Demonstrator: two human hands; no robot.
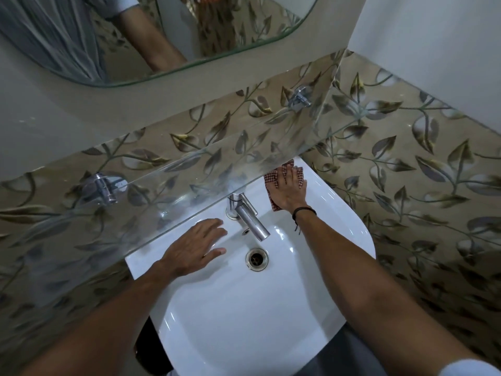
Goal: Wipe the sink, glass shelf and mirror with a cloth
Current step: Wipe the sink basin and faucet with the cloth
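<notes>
Sink (244, 321) fills the middle of my feed: a glossy white ceramic basin with bright highlights on its curved walls. Inside it I see only a round metal drain (256, 258) at the bottom and a small overflow hole (246, 231) in the back wall under the spout. I cannot tell whether any water lies in the bowl. A chrome tap (248, 215) stands on the back ledge, its spout angled out over the basin.

The cloth (271, 178) lies on the sink's back right corner, on the flat ledge right of the tap. Its far end reaches the line of the glass shelf (162, 191) and its front edge. It is red-and-white checked, crumpled and mostly covered. The right hand (288, 189) presses flat on it, fingers straight and spread, fingertips toward the wall. A dark cord band (303, 212) sits on that wrist. The left hand (196, 245) rests palm down on the sink's left rim, just left of the tap. Its fingers are straight and loosely together, the thumb out over the basin, and it holds nothing.

The shelf runs clear across above the back of the sink on two chrome brackets (104, 187), with hazy smears above the tap. Higher on the wall, the mirror (135, 28) reflects an arm and a grey pleated garment. Leaf-patterned tiles (406, 172) cover the wall behind and to the right.
</notes>
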